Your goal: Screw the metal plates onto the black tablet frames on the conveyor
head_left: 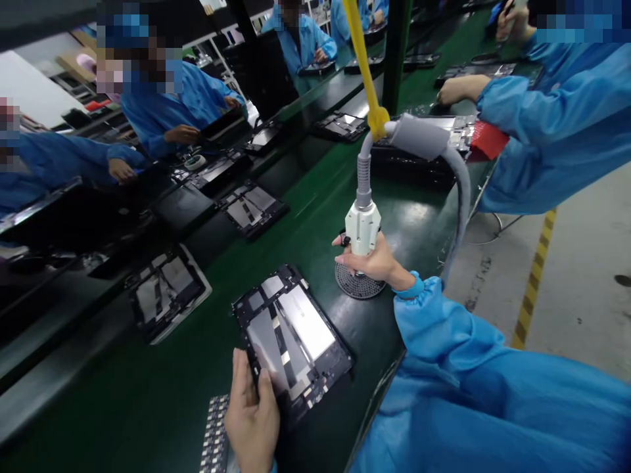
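Green bench: your left hand, nearer, fingers straight, thumb parted, touched long left edge of tablet; right hand gripped white tool.

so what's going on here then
A person in blue sleeves has their left hand against the edge of an opened tablet-like device lying on the green bench. Their right hand grips a white tool on a grey hose, above a round perforated disc; whether they touch is unclear. More opened devices lie farther along, with co-workers in blue nearby.
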The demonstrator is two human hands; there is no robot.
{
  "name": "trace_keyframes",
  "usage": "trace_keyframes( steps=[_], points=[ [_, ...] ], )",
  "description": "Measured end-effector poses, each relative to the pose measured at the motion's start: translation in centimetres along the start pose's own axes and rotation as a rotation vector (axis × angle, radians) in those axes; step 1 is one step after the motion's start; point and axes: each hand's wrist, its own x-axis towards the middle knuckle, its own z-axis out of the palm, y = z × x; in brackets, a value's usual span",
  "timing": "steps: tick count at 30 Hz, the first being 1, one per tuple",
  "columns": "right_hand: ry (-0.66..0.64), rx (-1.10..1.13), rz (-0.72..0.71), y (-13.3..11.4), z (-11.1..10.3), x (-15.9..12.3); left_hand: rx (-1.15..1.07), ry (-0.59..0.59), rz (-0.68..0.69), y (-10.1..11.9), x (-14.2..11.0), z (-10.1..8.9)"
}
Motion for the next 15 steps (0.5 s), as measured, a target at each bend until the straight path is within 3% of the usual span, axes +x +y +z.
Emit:
trace_keyframes(
  steps=[9, 12, 15],
  points=[
    [0.011, -0.052, 0.011, 0.8, 0.3, 0.1, -0.041, 0.159, -0.021, 2.0, -3.5, 3.3],
    [0.004, -0.063, 0.016, 0.7, 0.3, 0.0, 0.047, 0.188, 0.080, 3.1, -4.4, 3.8],
    [0.005, -0.070, 0.016, 0.5, 0.4, -0.1, 0.094, 0.364, 0.173, 4.3, -4.5, 3.2]
  ],
)
